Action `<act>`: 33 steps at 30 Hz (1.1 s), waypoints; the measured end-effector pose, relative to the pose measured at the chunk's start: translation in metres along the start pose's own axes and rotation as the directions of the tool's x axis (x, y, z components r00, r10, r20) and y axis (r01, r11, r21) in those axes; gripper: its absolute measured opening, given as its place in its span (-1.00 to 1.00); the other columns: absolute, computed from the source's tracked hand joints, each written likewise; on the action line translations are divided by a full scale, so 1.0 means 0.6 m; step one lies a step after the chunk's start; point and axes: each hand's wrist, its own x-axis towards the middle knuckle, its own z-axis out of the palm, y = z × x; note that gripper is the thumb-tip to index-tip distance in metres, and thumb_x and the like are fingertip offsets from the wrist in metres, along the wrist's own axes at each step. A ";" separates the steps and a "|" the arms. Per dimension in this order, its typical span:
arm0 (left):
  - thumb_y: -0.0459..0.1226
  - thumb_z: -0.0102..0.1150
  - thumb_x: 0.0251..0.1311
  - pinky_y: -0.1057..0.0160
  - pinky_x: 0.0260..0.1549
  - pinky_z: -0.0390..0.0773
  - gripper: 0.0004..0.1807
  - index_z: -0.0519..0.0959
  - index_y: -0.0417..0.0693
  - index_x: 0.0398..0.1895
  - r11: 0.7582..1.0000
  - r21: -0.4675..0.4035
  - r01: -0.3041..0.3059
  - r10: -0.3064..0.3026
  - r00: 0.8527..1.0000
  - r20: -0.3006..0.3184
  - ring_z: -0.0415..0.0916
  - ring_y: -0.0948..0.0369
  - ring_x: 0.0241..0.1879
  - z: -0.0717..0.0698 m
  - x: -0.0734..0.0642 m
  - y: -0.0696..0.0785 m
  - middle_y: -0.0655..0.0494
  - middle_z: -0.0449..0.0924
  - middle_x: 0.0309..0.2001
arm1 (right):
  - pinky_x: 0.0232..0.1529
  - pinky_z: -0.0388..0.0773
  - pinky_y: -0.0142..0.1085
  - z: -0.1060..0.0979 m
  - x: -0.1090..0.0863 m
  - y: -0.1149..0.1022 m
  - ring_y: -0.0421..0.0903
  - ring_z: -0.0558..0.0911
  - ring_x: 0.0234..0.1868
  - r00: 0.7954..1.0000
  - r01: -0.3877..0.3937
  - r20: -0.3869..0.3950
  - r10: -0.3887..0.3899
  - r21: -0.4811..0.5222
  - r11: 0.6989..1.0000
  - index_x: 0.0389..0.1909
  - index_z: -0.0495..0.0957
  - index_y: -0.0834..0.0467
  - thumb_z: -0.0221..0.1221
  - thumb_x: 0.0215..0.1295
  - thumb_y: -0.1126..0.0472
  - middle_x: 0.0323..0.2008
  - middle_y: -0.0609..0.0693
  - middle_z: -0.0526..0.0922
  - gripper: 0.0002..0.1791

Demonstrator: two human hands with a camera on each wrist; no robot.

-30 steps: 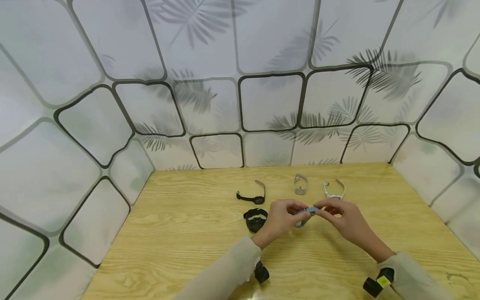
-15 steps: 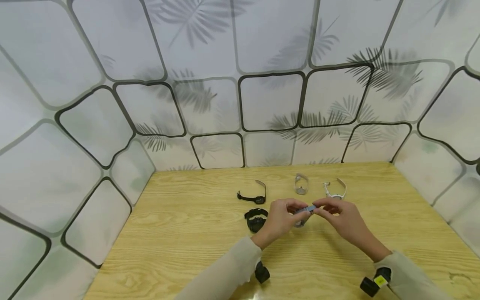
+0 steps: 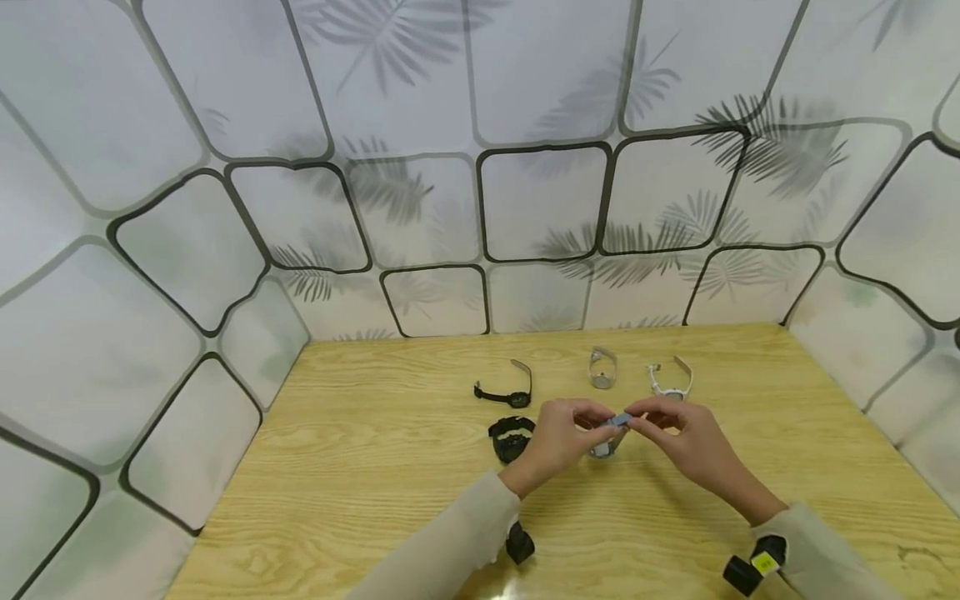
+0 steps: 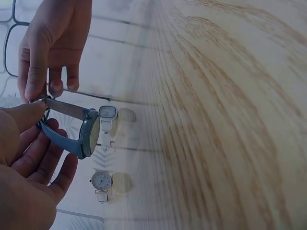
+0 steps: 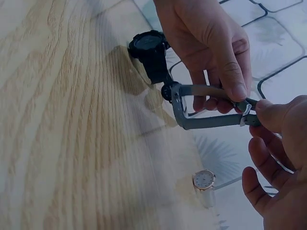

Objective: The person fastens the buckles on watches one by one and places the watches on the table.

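Observation:
A blue-grey wristwatch (image 4: 88, 134) is held up off the wooden table between both hands, its strap closed into a loop. My left hand (image 3: 558, 437) pinches the strap near the buckle with thumb and fingers. From the other side, my right hand (image 3: 693, 433) pinches the strap end at the buckle (image 5: 245, 115). The watch case hangs below the fingers, away from the buckle. In the right wrist view, the strap end passes by the metal buckle; how far it is threaded is partly hidden by fingertips.
On the wooden table (image 3: 360, 467) lie a chunky black watch (image 3: 512, 446) beside the left hand and a slim black watch (image 3: 517, 400) behind it. Farther back are a pale watch with a round dial (image 3: 602, 381) and a white watch (image 3: 675, 392). Patterned walls enclose the table.
Both hands stay nearly in place. The blue-grey watch has turned slightly in the fingers, so more of its case shows below them.

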 end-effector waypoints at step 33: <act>-0.22 0.42 0.30 0.46 -0.37 0.63 -0.87 0.79 -0.04 -0.16 0.996 -0.069 0.056 -0.054 0.998 0.033 0.60 0.48 -0.39 -0.002 -0.001 0.000 0.26 0.76 -0.27 | -0.41 0.55 -0.42 0.012 0.002 0.002 -0.33 0.61 -0.34 0.981 0.192 -0.009 -0.194 -0.119 0.974 -0.17 0.74 -0.01 0.43 0.16 0.45 -0.23 -0.20 0.73 -0.68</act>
